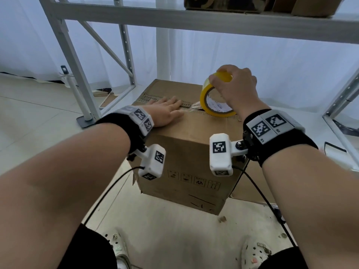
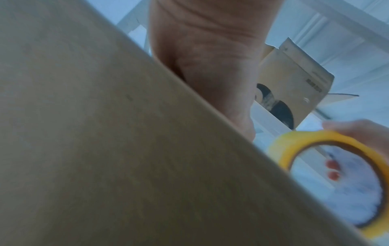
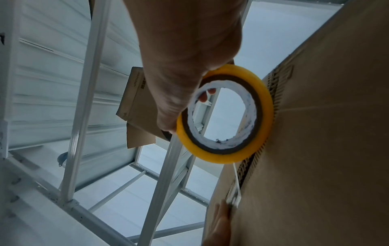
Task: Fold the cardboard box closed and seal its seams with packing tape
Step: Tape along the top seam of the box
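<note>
A brown cardboard box (image 1: 186, 158) stands on the floor with its top flaps folded shut. My left hand (image 1: 167, 111) lies flat with straight fingers on the top, over the centre seam at its left part. My right hand (image 1: 235, 88) grips a yellow roll of packing tape (image 1: 211, 101), held on edge against the seam to the right of the left hand. A short strip of clear tape (image 1: 195, 105) runs from the roll to the left fingertips. In the right wrist view the tape roll (image 3: 229, 149) touches the box (image 3: 315, 149) along the corrugated seam (image 3: 273, 93).
A white metal shelf frame (image 1: 77, 70) rises behind and left of the box, with a crossbeam overhead carrying cardboard boxes (image 1: 310, 6). A flattened carton (image 1: 252, 185) lies by the box's right side. Tiled floor spreads left, and my feet in white clogs (image 1: 256, 253) stand in front.
</note>
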Demonstrator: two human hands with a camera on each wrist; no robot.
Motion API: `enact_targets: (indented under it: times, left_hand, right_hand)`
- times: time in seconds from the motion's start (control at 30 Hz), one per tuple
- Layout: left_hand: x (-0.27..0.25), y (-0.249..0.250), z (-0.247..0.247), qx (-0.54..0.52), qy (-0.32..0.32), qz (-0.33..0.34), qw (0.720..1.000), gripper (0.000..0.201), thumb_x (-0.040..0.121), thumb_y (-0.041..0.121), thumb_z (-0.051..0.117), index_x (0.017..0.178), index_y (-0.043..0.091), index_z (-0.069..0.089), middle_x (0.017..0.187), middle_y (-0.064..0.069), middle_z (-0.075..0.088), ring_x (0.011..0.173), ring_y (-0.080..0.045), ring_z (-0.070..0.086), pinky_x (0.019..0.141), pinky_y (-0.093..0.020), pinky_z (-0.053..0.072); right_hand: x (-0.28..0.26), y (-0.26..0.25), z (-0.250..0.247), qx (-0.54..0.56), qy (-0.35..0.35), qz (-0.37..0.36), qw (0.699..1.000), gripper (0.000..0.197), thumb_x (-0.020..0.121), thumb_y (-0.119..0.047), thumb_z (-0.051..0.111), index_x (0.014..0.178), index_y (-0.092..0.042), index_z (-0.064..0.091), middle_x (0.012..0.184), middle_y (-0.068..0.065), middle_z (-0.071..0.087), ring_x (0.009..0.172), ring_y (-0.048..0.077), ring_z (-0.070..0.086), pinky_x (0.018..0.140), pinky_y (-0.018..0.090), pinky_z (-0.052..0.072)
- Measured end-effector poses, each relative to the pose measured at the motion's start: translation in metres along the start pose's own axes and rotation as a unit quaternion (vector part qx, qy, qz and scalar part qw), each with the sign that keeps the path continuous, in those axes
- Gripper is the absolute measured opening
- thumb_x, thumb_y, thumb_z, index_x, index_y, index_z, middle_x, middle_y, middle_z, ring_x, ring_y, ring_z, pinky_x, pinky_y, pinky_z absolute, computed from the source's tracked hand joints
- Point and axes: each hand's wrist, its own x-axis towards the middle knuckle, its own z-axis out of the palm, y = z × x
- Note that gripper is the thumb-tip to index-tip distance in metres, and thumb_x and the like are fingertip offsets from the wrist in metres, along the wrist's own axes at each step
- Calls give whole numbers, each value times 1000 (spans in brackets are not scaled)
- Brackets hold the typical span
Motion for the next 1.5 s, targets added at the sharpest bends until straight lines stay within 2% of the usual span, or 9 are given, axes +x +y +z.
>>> enact_targets:
  times: [0.13,0.23,0.43,0.6,0.83,1.03,1.2,1.37,1.5]
  left_hand:
    - [-6,-22,-1,-2,7,-50,999,62,99,55,14,152,27,0,159,5,-7,146,-17,-4,118,-44,-4]
    - [-3,-5,1,1,10,-69,998,70,97,59,15,152,19,-1,159,1,-8,146,-18,-4,118,-41,-3]
    - [1,40,5,6,-6,-12,1000,71,97,58,14,152,15,-1,159,-1,-7,146,-15,-6,116,-39,-5]
    - [-2,37,3,4,-18,-5,1000,72,96,60,14,152,17,-4,159,1,-9,146,-14,-6,118,-39,-3]
    - [-3,40,0,3,-7,-12,1000,70,97,57,17,152,18,-2,160,0,-6,146,-15,-3,118,-38,-1]
    - [-1,37,-1,-11,-2,-1,1000,68,99,54,17,152,16,-3,160,-1,-5,146,-15,-3,118,-37,-1]
    - [-1,37,0,0,-4,3,1000,68,99,55,16,152,17,-1,160,-2,-5,146,-15,-3,118,-39,-1]
    - [0,44,2,14,10,-21,1000,68,98,56,15,152,18,3,160,-3,-2,147,-18,0,118,-41,0]
    - [1,64,3,37,-6,-39,999,63,94,64,12,150,37,3,159,-11,-3,146,-31,-1,117,-52,2]
  right_hand:
    - [0,-1,-2,29,-9,15,999,45,88,-53,54,128,-33,53,134,6,43,127,27,34,102,44,35]
    - [1,1,-4,39,-8,21,999,47,87,-54,55,129,-33,53,135,5,43,127,27,35,101,44,35]
    - [2,1,-3,24,-13,30,999,56,85,-56,57,132,-27,47,134,6,43,127,27,36,99,42,37]
    - [5,6,-5,60,7,63,996,68,77,-58,64,126,-14,48,111,-2,46,107,17,45,88,32,40]
    - [6,-2,-4,68,19,78,994,72,75,-59,65,126,-12,48,108,-2,47,105,18,50,79,31,40]
    - [8,-6,-17,-22,59,33,997,74,72,-59,63,125,-10,47,123,7,52,115,27,48,79,38,41]
    - [8,11,-20,-41,14,63,997,77,73,-61,64,128,-11,44,127,8,50,120,29,44,87,41,41]
    - [7,17,-24,-3,9,26,1000,71,75,-64,64,125,-17,47,126,4,50,118,24,46,95,39,42]
    - [6,22,-19,-3,3,-3,1000,69,79,-67,59,129,-20,50,130,4,52,121,24,46,98,39,40]
